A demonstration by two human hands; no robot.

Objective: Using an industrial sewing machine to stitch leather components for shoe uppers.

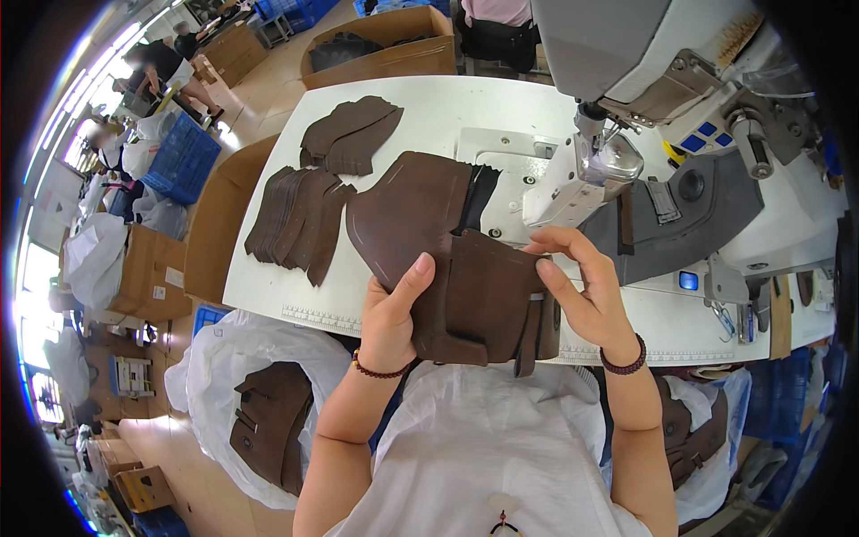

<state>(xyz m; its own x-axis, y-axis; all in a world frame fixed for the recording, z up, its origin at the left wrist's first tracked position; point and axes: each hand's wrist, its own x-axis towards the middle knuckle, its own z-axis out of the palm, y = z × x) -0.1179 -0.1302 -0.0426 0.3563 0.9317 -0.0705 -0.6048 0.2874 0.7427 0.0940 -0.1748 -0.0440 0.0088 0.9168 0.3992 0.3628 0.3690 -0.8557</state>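
I hold a dark brown leather panel [403, 215] over the near edge of the white table. It has a squarish flap, narrow straps at its lower right and a black pleated edge near the top. My left hand [396, 313] is closed on its left side, thumb lying on top and fingers hidden underneath. At the panel's upper right corner, my right hand [586, 286] pinches the edge between thumb and fingers. Just beyond the panel stands the sewing machine [591, 170], its arm and needle area close to my right hand.
Stacked brown leather pieces [300, 219] and a second stack [353, 134] lie on the table's left. A grey curved piece [707, 201] sits right of the machine. White plastic-lined bags [206, 376] hold brown panels at both sides of my lap. Cardboard boxes [385, 31] stand around the table.
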